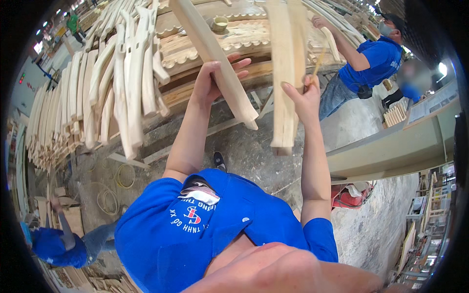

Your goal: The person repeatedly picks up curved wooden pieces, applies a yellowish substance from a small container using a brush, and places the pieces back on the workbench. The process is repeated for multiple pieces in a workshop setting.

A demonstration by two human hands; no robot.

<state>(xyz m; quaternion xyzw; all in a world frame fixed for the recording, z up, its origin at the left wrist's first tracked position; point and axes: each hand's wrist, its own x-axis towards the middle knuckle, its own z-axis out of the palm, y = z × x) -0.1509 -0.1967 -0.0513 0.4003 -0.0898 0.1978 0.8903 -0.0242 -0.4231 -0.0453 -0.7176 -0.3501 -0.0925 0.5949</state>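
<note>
Above the grey floor (264, 166), before stacked boards (212, 51), your left hand (207, 84) spread its fingers behind one post (232, 93); your right hand (308, 100) clenched a stick (320, 63) beside a second post (284, 73). A co-worker (376, 61) stood rightward.

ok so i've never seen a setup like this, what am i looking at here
There is no machine: a person is working with two bare hands. The one picture comes from a wide fisheye camera worn on the head, looking down, so straight edges bend and the wearer's blue shirt shows below. The left hand holds a wood piece. The right hand pinches a thin stick and seems to hold a second piece too, though that one is blurred. Laid out ahead are stacked wood, scalloped boards and a small cup. A co-worker stands at the right.
</note>
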